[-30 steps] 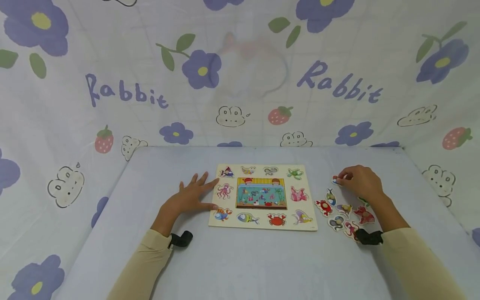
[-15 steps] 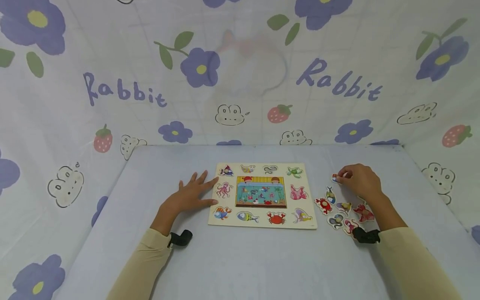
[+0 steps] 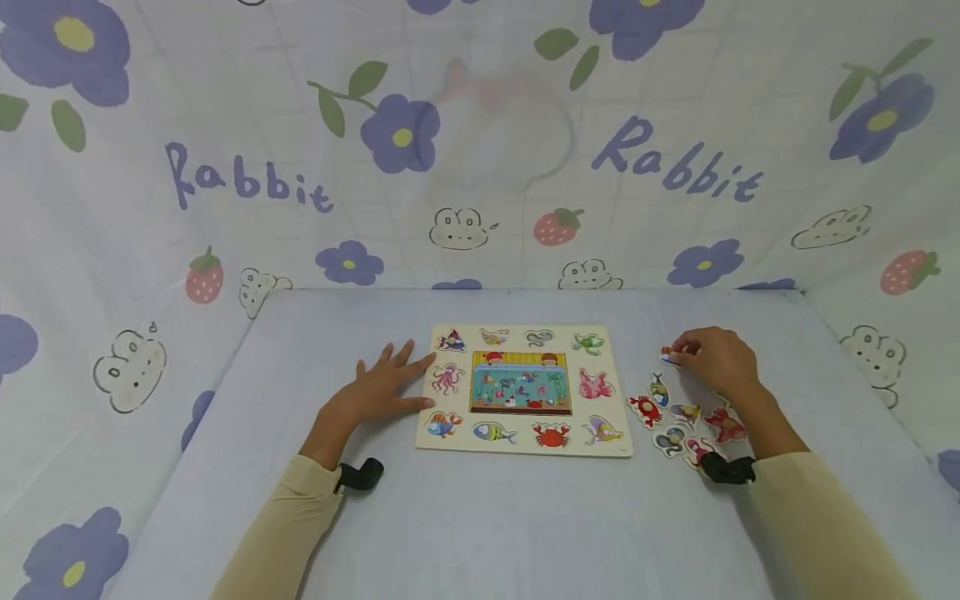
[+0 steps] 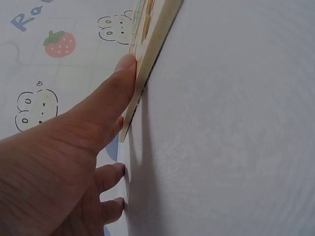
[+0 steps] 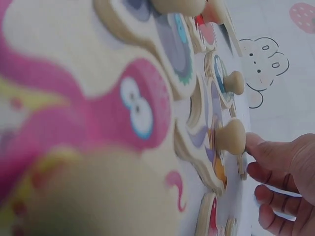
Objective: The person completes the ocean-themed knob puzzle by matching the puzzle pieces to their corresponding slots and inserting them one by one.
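Observation:
My left hand [image 3: 382, 387] rests at the left edge of a wooden sea-animal puzzle board [image 3: 517, 335], its fingers spread. In the left wrist view the thumb [image 4: 115, 81] touches the board's edge. Right of the board, my right hand [image 3: 716, 358] pinches a small red-and-blue puzzle piece [image 3: 665, 356] between thumb and fingertips; the hand hides part of it. Nearest to it lies a blue-and-yellow fish piece [image 3: 659, 390]. In the right wrist view, an octopus piece [image 5: 147, 108] looms close to the camera, and the right hand [image 5: 290, 172] is beyond the knobbed pieces.
Several loose knobbed pieces lie below the right hand, among them a red crab [image 3: 646, 409], a yellow-and-purple fish [image 3: 686, 414] and a red piece [image 3: 725, 425]. A fish piece [image 3: 452, 340] sits at the board's top left. A printed cloth hangs behind the white table [image 3: 480, 533].
The right forearm has shifted slightly left, covering a green piece glimpsed beside it before. Both hands otherwise keep their places, the right still pinching the red-and-blue puzzle piece.

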Available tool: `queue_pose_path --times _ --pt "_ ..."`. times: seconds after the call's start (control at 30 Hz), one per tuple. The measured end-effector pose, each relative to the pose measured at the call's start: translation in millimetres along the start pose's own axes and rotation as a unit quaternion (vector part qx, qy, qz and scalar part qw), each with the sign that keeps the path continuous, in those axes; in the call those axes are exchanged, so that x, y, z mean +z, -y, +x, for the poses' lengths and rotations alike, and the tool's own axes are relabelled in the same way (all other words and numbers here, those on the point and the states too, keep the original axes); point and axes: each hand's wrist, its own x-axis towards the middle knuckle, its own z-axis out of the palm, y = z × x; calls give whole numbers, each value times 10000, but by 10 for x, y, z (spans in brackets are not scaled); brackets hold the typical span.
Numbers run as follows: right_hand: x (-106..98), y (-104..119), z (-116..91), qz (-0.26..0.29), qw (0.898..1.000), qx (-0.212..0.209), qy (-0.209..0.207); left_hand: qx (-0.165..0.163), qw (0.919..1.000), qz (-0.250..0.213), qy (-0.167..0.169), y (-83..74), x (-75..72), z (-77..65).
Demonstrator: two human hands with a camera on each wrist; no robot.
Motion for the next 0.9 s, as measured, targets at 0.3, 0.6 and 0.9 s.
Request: queue_pose_path --times 0.3,0.6,0.9 --pt "-18 305 -71 33 9988 -326 -365 8 10000 0 -42 14 27 -11" --pt "23 712 -196 87 9971 -613 -453 -16 10000 45 -66 5 5 -8" --pt "66 1098 -311 102 9947 -851 -576 15 10000 33 -85 13 0 12"
